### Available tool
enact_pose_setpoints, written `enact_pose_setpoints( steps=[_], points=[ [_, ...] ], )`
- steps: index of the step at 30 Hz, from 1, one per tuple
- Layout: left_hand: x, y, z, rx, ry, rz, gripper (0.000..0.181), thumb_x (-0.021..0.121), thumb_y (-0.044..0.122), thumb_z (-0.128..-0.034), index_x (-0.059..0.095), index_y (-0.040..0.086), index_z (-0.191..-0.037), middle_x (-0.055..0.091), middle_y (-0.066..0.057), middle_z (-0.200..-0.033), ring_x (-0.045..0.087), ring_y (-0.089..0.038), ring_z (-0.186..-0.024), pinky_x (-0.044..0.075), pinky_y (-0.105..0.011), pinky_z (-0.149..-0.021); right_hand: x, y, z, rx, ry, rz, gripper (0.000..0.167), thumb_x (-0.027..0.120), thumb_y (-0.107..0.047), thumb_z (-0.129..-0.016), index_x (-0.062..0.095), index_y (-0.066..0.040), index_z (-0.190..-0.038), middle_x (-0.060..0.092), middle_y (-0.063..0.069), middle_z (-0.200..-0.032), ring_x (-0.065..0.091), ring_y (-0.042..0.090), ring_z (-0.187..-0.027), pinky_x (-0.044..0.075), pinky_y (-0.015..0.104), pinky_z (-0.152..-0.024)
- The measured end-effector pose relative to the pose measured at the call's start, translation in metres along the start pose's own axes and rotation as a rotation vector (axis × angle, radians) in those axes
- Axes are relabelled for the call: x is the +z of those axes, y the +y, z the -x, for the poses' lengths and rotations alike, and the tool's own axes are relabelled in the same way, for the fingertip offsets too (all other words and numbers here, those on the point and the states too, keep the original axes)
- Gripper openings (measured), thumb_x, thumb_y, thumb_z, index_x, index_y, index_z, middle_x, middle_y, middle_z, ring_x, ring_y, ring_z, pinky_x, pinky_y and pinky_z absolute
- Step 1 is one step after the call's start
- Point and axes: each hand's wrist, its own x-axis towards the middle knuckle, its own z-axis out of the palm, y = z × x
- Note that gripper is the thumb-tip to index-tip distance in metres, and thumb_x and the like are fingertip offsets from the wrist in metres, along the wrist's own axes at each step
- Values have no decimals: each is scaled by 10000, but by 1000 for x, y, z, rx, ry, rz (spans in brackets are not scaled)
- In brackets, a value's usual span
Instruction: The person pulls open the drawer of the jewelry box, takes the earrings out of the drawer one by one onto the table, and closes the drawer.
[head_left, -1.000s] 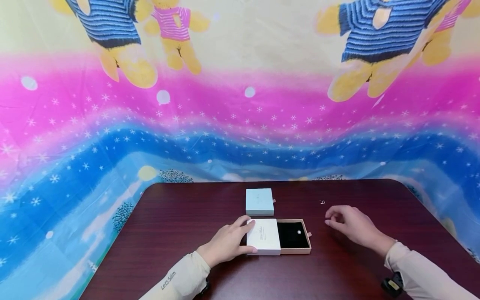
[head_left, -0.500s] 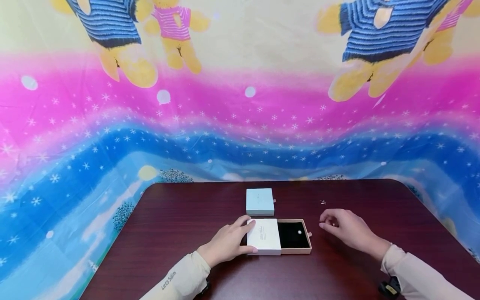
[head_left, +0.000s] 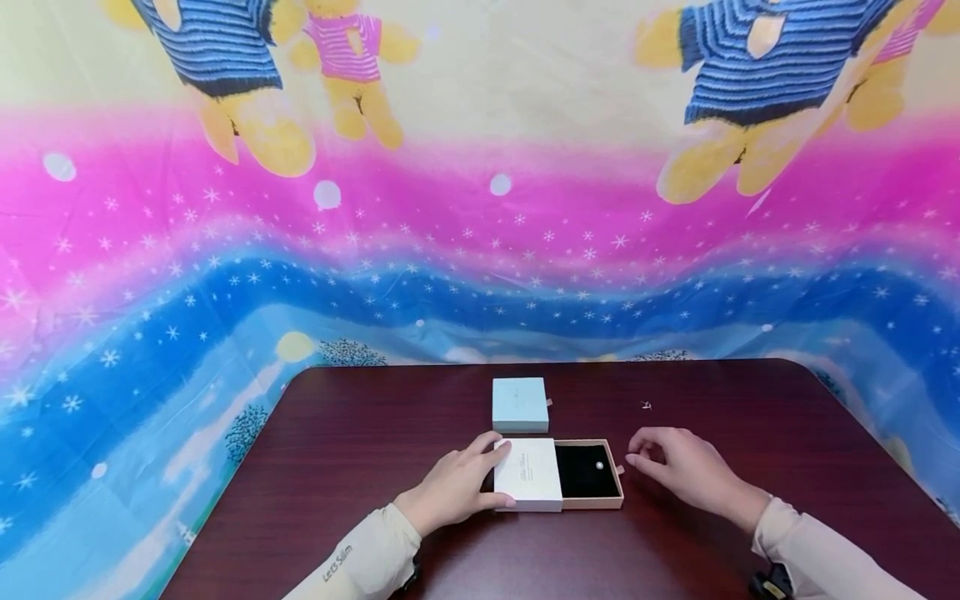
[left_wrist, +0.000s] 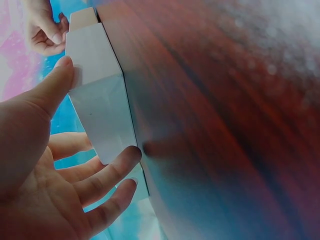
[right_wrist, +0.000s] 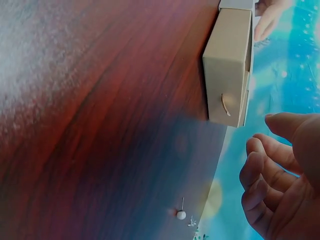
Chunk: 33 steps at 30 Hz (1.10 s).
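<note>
A white jewelry box (head_left: 527,473) lies on the table, its drawer (head_left: 592,502) slid out to the right. Inside, a pearl earring (head_left: 599,466) sits on black lining. My left hand (head_left: 457,487) holds the box's white sleeve at its left end, thumb on the near side and fingers around the end and far side. Just right of the drawer's ribbon tab (right_wrist: 225,105) hovers my right hand (head_left: 690,471), fingers loosely curled, with nothing seen between them. A pearl stud (right_wrist: 181,214) and a tiny silvery piece (right_wrist: 192,220) lie on the table beyond that hand.
A pale blue box (head_left: 520,403) with a small tab on its right side stands behind the white one. The dark red wooden table (head_left: 360,417) ends at a printed cloth backdrop (head_left: 480,250).
My right hand has moved left and slightly nearer to me, towards the drawer's tab end. The left hand and both boxes stay in place.
</note>
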Motion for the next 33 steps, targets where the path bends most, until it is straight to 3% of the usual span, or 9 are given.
enact_pose_setpoints(
  steps=[18, 33],
  points=[
    [-2, 2, 1, 0, 0, 6, 777, 720, 559, -878, 519, 124, -1491, 491, -76, -1508, 690, -217, -1084, 557, -408, -851, 13, -10, 5, 29, -67, -11, 60, 705, -314, -951, 716, -283, -901, 553, -202, -691, 435, -49, -599, 373, 215, -578],
    [0, 0, 1, -1, 0, 2, 783, 713, 567, -881, 510, 130, -1497, 487, -77, -1512, 687, -215, -1093, 558, -408, -859, 19, -14, 4, -10, -35, 16, 101, 736, -264, -916, 687, -338, -865, 522, -234, -657, 421, -74, -594, 362, 204, -569]
  ],
)
